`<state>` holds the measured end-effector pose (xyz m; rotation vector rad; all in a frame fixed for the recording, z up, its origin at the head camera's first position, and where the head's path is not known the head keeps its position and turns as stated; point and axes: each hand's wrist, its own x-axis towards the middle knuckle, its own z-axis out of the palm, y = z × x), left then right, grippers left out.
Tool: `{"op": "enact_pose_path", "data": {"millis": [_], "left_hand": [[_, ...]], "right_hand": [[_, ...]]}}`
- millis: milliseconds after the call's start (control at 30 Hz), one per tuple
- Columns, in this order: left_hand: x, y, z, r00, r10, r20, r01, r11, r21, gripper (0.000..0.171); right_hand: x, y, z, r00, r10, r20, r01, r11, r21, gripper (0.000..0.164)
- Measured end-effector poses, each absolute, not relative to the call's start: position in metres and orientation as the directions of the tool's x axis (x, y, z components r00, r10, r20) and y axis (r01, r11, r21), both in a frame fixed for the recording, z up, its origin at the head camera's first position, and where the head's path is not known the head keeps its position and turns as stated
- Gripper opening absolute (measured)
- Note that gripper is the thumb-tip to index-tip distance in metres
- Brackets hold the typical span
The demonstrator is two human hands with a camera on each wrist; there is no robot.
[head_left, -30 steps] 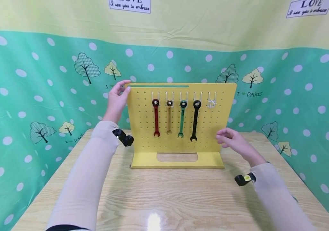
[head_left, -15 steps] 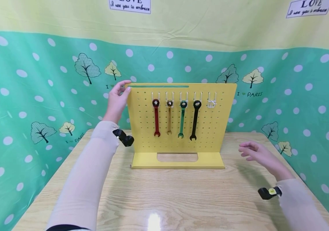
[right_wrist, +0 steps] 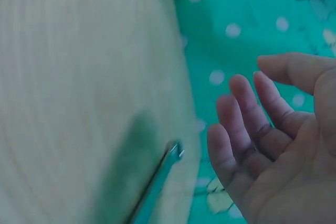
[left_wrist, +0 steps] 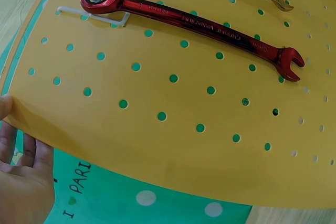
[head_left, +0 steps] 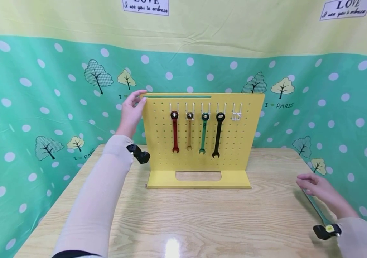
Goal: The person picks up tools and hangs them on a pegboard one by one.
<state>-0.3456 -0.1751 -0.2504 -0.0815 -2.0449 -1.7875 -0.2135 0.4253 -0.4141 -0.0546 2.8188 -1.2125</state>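
Note:
My left hand (head_left: 130, 114) pinches the upper left corner of a yellow pegboard (head_left: 155, 143), thumb in front. The board stands upright on its base. On its hooks hang a red wrench (head_left: 175, 134), a small gold wrench (head_left: 189, 132), a green wrench (head_left: 203, 134) and a black wrench (head_left: 218, 136). In the left wrist view the red wrench (left_wrist: 189, 23) shows its ring end around a white hook. My right hand (head_left: 323, 193) is over the table's right side, fingers loosely bent with nothing in them. Beneath it lies another green wrench (head_left: 317, 208), partly hidden; its tip shows in the right wrist view.
A fifth white hook (head_left: 236, 114) on the board's right carries no wrench. The pale wooden table (head_left: 189, 215) runs back to a green dotted curtain (head_left: 331, 107) on three sides. Black cameras are strapped to both wrists.
My right hand has moved from beside the board's right edge, rightward and toward me, to above the loose green wrench. The left hand stays on the board's corner.

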Motion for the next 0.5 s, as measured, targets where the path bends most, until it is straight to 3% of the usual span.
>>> {"op": "enact_pose_path", "data": {"millis": [500], "left_hand": [[-0.345, -0.175, -0.246, -0.917, -0.217, 0.334, 0.304, 0.160, 0.939, 0.032]], "right_hand": [[-0.214, 0.465, -0.441, -0.985, 0.046, -0.167, 0.145, 0.747, -0.649, 0.067]]}}
